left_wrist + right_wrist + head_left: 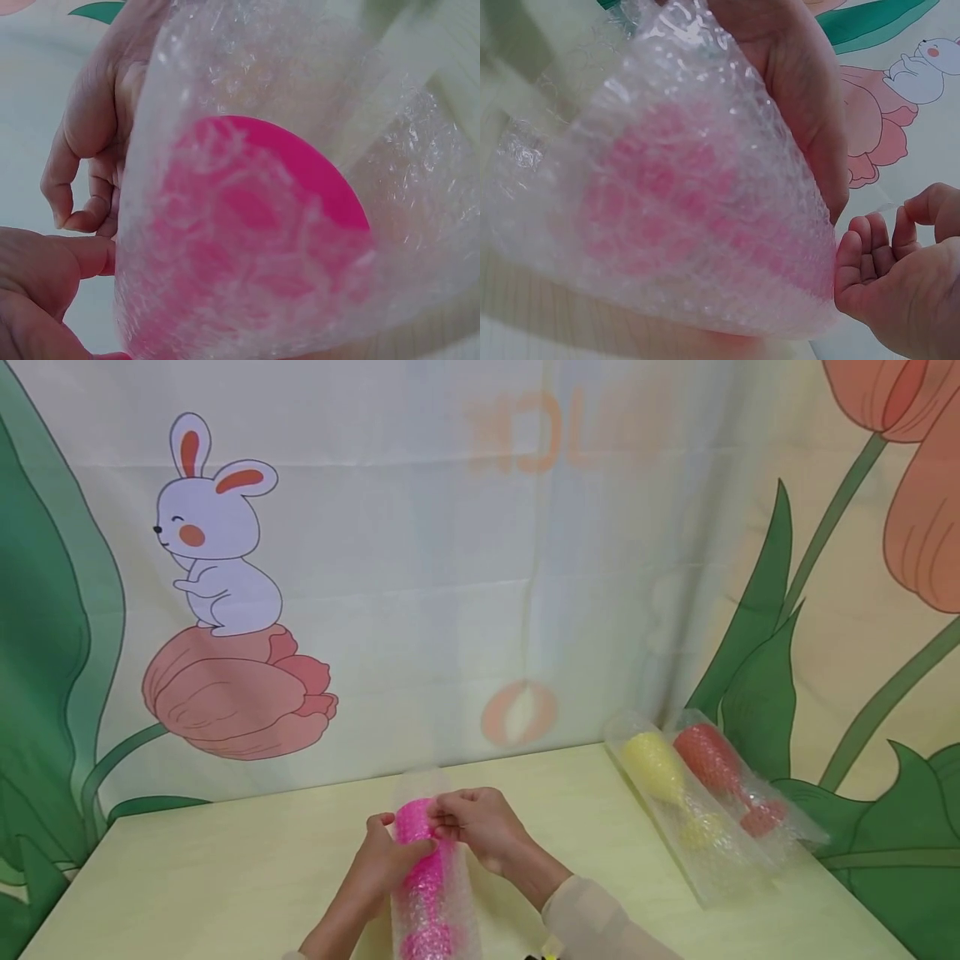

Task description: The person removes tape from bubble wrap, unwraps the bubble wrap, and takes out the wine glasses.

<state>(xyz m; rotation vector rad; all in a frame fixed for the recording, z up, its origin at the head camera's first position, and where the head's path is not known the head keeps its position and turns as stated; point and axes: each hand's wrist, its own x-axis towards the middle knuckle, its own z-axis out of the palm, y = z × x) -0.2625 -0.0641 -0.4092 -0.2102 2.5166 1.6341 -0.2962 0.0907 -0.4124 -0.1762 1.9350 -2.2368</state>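
Observation:
A pink goblet-shaped object (426, 881) lies lengthwise on the table inside a sleeve of clear bubble wrap (461, 906). My left hand (386, 860) grips the wrapped object from the left, its thumb lying across the top. On the right side, near the far end of the roll, my right hand (480, 827) has thumb and finger pinched together. The right wrist view shows a thin clear strip (887, 206), like tape, at the fingertips of that hand. In the left wrist view, a smooth pink round end (322, 180) shows through the wrap's open end.
At the right of the pale table (225, 877) lie a yellow goblet-shaped object (656, 767) and a red one (708, 756), both in bubble wrap. A small black-and-yellow item (550, 957) shows at the bottom edge. A printed cloth wall (420, 568) stands behind the table.

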